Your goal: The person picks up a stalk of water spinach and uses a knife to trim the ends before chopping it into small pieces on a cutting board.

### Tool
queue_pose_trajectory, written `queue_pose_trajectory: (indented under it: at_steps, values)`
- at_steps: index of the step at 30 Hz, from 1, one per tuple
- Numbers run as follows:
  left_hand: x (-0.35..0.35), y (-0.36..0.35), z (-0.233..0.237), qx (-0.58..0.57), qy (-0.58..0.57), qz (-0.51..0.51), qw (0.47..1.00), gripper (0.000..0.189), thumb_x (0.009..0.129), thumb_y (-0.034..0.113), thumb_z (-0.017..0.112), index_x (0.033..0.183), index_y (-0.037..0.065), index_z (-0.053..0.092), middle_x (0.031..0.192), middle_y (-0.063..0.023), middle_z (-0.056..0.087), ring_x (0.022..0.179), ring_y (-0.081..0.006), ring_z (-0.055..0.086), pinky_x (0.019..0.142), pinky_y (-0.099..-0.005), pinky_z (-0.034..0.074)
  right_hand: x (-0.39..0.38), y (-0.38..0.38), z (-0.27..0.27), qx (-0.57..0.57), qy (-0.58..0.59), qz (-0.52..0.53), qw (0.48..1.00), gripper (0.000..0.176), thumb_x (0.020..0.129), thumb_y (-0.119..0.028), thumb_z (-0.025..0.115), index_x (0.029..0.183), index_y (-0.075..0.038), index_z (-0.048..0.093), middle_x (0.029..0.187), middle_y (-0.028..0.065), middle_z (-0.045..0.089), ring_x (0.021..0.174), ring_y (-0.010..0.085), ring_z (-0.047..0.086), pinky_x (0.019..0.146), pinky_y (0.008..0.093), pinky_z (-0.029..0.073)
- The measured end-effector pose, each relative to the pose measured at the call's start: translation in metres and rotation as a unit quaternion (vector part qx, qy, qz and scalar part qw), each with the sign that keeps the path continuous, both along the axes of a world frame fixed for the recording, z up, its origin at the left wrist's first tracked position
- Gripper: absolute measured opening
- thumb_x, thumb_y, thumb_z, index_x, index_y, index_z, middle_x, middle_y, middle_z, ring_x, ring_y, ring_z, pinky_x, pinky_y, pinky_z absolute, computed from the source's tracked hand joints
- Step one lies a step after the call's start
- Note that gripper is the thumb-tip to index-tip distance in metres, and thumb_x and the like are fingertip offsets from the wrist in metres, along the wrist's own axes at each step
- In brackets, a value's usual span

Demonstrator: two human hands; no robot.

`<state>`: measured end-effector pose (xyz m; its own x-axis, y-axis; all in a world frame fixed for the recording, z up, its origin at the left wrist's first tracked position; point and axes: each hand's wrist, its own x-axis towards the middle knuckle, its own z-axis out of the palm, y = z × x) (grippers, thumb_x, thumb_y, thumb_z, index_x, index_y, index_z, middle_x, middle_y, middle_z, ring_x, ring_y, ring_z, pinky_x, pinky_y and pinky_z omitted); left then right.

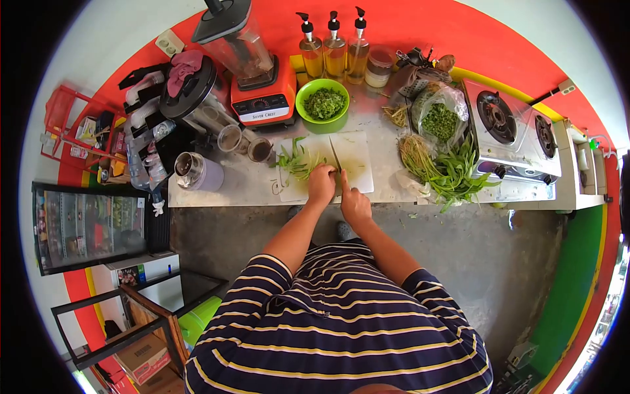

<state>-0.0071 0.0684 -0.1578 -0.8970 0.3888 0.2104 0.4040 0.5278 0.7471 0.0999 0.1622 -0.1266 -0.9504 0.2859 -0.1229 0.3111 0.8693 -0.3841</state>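
Observation:
A knife (pixel 335 154) points away from me over the white cutting board (pixel 361 141). My right hand (pixel 356 205) is closed round its handle, index finger stretched along it. Just left of the blade, my left hand (pixel 321 186) has its fingers closed on green stalks (pixel 307 166), close to the knife. Loose leaves lie at the board's left side. Behind the board stands a green bowl (pixel 326 123) holding chopped greens (pixel 325 104). My fingers hide the knife handle and the ends of the stalks.
Leafy stems (pixel 453 172) and a plastic bag of small green pieces (pixel 441 123) lie right, beside a gas stove (pixel 515 141). A red blender (pixel 264 98), cups (pixel 260 150) and a lidded container (pixel 200 172) stand left. Pump bottles (pixel 334 56) line the wall.

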Motion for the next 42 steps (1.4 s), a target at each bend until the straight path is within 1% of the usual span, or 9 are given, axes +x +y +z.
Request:
queue_pose_trajectory:
  at_steps: [5,9,11,17,21,24,32,35,42]
  values:
    - [-0.004,-0.003,0.010,-0.035,-0.075,0.008,0.997,0.006,0.079,0.002,0.071,0.084,0.002,0.070,0.087,-0.0184,0.066,0.086,-0.0384,0.065,0.078,-0.0463,0.051,-0.010,0.003,0.014,-0.007,0.005,-0.004,1.000,0.072,0.090,-0.008,0.053,0.158,-0.015,0.031,0.073,0.0229,0.068,0.066,0.0420,0.069,0.064,0.0519,0.057]
    - [-0.002,-0.004,0.005,-0.034,-0.064,0.009,0.997,0.009,0.077,-0.001,0.071,0.087,0.001,0.071,0.083,-0.0174,0.067,0.081,-0.0374,0.066,0.073,-0.0454,0.051,-0.001,-0.012,-0.001,-0.005,-0.002,-0.032,0.999,0.070,0.091,-0.009,0.053,0.157,-0.018,0.033,0.074,0.0238,0.068,0.068,0.0417,0.069,0.064,0.0525,0.056]
    - [0.000,-0.006,0.009,-0.049,0.000,0.008,0.999,0.007,0.080,0.002,0.070,0.087,0.001,0.071,0.085,-0.0162,0.067,0.081,-0.0375,0.065,0.072,-0.0464,0.051,-0.003,-0.008,-0.003,-0.014,0.002,-0.025,1.000,0.069,0.092,-0.010,0.053,0.157,-0.018,0.033,0.075,0.0245,0.068,0.068,0.0421,0.070,0.064,0.0531,0.056]
    - [0.009,-0.008,0.012,-0.099,0.037,-0.022,0.994,0.009,0.085,0.008,0.065,0.081,0.002,0.071,0.087,-0.0158,0.067,0.085,-0.0376,0.065,0.076,-0.0474,0.052,-0.005,-0.008,0.011,-0.032,-0.005,-0.029,0.999,0.064,0.096,-0.015,0.051,0.157,-0.020,0.034,0.076,0.0264,0.068,0.071,0.0442,0.069,0.065,0.0549,0.055]
    - [0.011,-0.015,0.004,-0.083,0.079,-0.041,0.993,0.011,0.084,0.006,0.064,0.084,0.003,0.074,0.089,-0.0158,0.067,0.086,-0.0376,0.066,0.076,-0.0473,0.052,-0.004,-0.009,0.005,-0.048,0.006,-0.037,0.998,0.060,0.099,-0.019,0.052,0.156,-0.021,0.035,0.077,0.0269,0.068,0.072,0.0453,0.069,0.067,0.0559,0.055]
    - [0.008,-0.018,0.006,-0.061,0.054,-0.014,0.997,0.016,0.084,0.005,0.061,0.088,0.004,0.077,0.091,-0.0162,0.068,0.087,-0.0382,0.066,0.078,-0.0477,0.054,-0.008,-0.002,0.013,-0.021,-0.006,-0.018,1.000,0.070,0.091,-0.009,0.052,0.157,-0.018,0.033,0.077,0.0237,0.069,0.072,0.0415,0.071,0.068,0.0518,0.058]
    - [0.001,-0.015,0.017,-0.064,-0.129,0.035,0.989,0.012,0.081,0.009,0.070,0.089,0.007,0.077,0.088,-0.0153,0.073,0.086,-0.0352,0.070,0.077,-0.0441,0.055,-0.006,-0.006,0.007,-0.031,-0.002,-0.021,0.999,0.062,0.096,-0.014,0.053,0.156,-0.017,0.035,0.077,0.0270,0.068,0.073,0.0449,0.069,0.067,0.0547,0.056]
    - [0.000,-0.017,0.019,-0.067,-0.107,0.025,0.992,0.008,0.081,0.007,0.072,0.088,0.005,0.077,0.084,-0.0142,0.074,0.081,-0.0304,0.072,0.074,-0.0393,0.055,-0.006,-0.005,0.017,-0.035,-0.009,-0.018,0.999,0.063,0.096,-0.014,0.053,0.156,-0.018,0.035,0.077,0.0269,0.068,0.072,0.0450,0.069,0.067,0.0550,0.055]
    - [-0.004,-0.015,0.016,-0.069,-0.145,0.033,0.986,0.007,0.080,0.007,0.070,0.085,0.007,0.074,0.084,-0.0135,0.073,0.082,-0.0338,0.071,0.074,-0.0433,0.055,-0.003,-0.003,0.009,-0.023,0.012,-0.006,1.000,0.058,0.097,-0.017,0.054,0.153,-0.019,0.040,0.078,0.0267,0.068,0.073,0.0448,0.069,0.067,0.0552,0.055]
